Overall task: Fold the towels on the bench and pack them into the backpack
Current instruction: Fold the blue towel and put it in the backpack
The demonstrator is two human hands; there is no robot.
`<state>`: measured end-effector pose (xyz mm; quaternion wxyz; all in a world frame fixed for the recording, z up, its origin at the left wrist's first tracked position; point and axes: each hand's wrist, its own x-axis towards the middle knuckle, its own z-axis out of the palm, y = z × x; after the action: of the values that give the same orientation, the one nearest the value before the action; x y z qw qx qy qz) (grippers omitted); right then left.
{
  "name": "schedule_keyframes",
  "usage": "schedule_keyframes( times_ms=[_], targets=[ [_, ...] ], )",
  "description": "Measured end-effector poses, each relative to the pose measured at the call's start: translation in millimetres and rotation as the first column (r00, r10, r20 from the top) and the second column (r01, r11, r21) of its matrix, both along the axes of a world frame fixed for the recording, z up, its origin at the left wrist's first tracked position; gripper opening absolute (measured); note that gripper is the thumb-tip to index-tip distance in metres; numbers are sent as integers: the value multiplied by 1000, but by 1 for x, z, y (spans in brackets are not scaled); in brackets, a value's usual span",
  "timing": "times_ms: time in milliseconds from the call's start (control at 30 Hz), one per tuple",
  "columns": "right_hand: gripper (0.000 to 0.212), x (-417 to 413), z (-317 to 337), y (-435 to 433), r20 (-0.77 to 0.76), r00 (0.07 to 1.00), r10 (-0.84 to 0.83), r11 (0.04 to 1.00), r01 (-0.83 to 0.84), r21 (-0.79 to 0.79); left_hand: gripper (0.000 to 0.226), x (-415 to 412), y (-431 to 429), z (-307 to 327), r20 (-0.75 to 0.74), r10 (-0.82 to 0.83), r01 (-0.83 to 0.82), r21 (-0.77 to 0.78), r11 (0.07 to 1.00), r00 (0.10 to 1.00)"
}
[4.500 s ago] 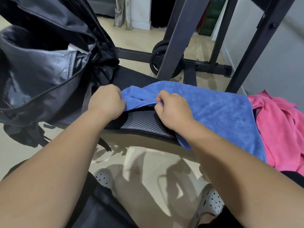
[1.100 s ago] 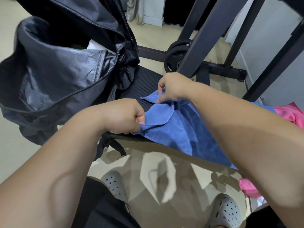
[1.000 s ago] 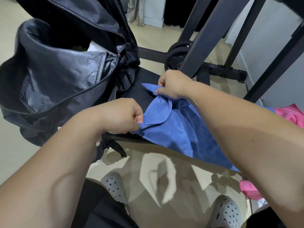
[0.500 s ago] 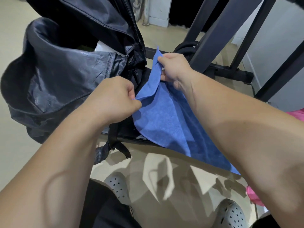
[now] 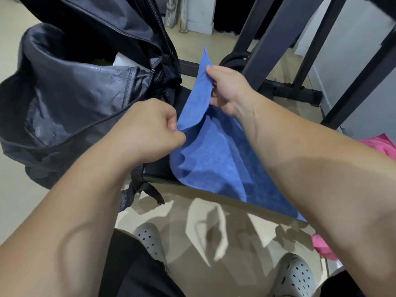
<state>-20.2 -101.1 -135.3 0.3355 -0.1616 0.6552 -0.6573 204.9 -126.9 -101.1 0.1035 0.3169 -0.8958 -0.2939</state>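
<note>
Just beside the backpack (image 5: pixel 70 93), my left hand (image 5: pixel 147 129) and right hand (image 5: pixel 227 88) each pinch a corner of the blue towel (image 5: pixel 214 151), now raised off the bench (image 5: pixel 157 171): the first fold is probably starting.

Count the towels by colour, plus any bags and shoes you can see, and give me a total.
blue towel: 1
pink towel: 1, only partly in view
backpack: 1
shoes: 2
Total: 5
</note>
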Motion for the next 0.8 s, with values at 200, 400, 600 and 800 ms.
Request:
schedule_keyframes(
  times_ms=[200,400,600,800],
  targets=[
    [7,-23,-14,50,-87,986,-143,984,151,91,12,-24,41,-4,28,-249,239,199,950,968],
    [23,-56,-24,128,-132,968,-215,964,231,128,5,-61,97,-17,41,-343,319,277,906,938],
    [21,-86,-32,190,-160,945,-284,933,311,181,11,-95,155,-34,30,-419,403,221,888,908],
    [24,-94,-54,227,-265,946,-186,942,249,226,24,-114,187,-53,64,-455,448,99,889,888]
  ],
)
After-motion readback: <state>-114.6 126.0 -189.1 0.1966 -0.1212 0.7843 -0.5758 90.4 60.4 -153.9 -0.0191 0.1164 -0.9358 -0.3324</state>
